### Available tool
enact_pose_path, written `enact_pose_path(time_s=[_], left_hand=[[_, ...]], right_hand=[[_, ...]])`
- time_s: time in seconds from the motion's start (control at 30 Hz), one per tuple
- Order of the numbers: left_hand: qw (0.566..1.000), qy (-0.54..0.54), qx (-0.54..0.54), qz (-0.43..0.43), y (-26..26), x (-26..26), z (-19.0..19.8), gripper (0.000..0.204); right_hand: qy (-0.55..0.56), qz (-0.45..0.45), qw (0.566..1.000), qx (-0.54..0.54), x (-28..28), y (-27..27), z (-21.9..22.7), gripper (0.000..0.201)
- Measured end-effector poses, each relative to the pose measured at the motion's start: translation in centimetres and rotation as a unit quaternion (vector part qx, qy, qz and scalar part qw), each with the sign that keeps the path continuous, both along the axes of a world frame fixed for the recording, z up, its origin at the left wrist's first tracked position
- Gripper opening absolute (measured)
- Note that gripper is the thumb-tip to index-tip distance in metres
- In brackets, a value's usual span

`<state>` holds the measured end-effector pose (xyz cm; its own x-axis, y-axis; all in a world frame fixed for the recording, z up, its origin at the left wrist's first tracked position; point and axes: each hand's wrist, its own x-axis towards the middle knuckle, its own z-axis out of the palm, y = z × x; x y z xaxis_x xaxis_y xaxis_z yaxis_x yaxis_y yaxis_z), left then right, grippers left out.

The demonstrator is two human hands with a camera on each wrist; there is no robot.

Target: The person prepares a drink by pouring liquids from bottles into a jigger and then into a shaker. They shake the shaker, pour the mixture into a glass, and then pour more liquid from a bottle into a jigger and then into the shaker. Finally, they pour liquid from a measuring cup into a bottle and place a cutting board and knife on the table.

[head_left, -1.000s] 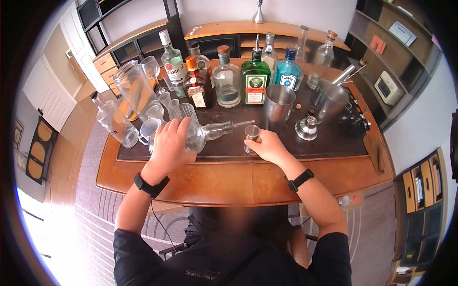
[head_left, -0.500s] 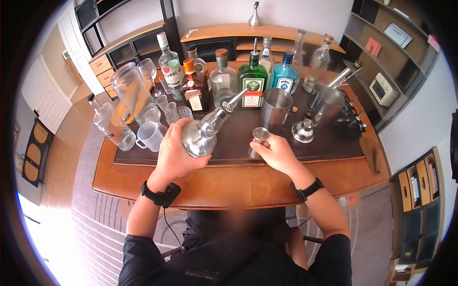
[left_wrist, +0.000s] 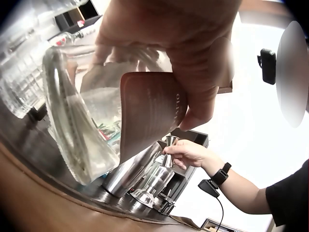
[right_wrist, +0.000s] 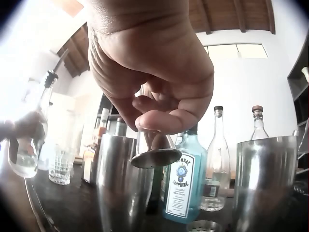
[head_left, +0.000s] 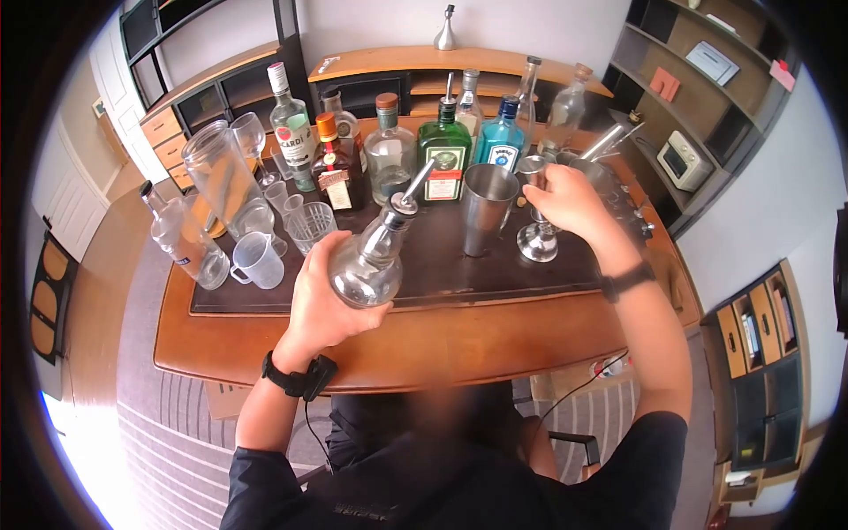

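My left hand (head_left: pixel 320 296) grips a clear glass bottle (head_left: pixel 369 269) round its body, above the near part of the desk. A metal pour spout (head_left: pixel 415 185) in its neck points up and to the right. In the left wrist view a brown label (left_wrist: pixel 149 111) shows on the bottle. Thumb and fingers of my right hand (head_left: pixel 570 201) pinch a small steel jigger (right_wrist: pixel 155 157), held upright just right of a tall shaker tin (head_left: pixel 484 216). Below the right hand a shaker's strainer top (head_left: pixel 537 243) sits on the desk.
Behind the tin stand a green bottle (head_left: pixel 442 146), a blue bottle (head_left: pixel 502 146) and several other bottles. To the left are a plastic measuring cup (head_left: pixel 258 262), a cut-glass tumbler (head_left: pixel 311 225) and a tall glass jar (head_left: pixel 216 172). A second metal tin (right_wrist: pixel 265 179) is at the right.
The bottle has turned from lying nearly level, spout over the jigger, to tilted upright. My right hand has carried the jigger right and away from me, past the shaker tin.
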<state>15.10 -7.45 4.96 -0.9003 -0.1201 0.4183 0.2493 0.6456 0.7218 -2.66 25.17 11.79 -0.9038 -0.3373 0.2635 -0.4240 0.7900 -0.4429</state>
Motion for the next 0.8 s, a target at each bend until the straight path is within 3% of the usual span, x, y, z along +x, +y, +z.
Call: enact_pose_path(time_s=[0.13,0.33,0.43,0.53,0.63,0.73,0.8], left_hand=[[1.0,0.011,-0.011,0.0,-0.2,-0.1,-0.4,0.097],[1.0,0.018,-0.003,0.007,-0.3,0.1,-0.1,0.094],[1.0,0.019,-0.004,0.009,-0.3,0.1,-0.1,0.094],[1.0,0.019,-0.009,0.007,-0.5,-0.1,-0.2,0.094],[1.0,0.021,-0.017,0.009,-0.5,-0.1,-0.2,0.094],[0.999,0.019,-0.024,0.02,-0.5,-0.1,-0.2,0.094],[0.999,0.019,-0.033,0.024,-0.6,-0.1,-0.1,0.093]], right_hand=[[0.057,-0.028,0.987,0.149,-0.5,-1.4,1.0,0.019],[0.161,-0.006,0.924,0.346,-1.4,-2.9,1.0,0.01],[0.275,0.016,0.893,0.357,-2.0,-3.3,0.3,0.008],[0.401,0.036,0.824,0.399,-2.4,-3.6,-0.1,0.009],[0.454,0.037,0.781,0.426,-2.2,-4.2,-0.3,0.011],[0.475,0.021,0.786,0.395,-1.2,-4.5,0.3,0.015],[0.47,0.009,0.829,0.302,-0.3,-4.5,1.1,0.015]])
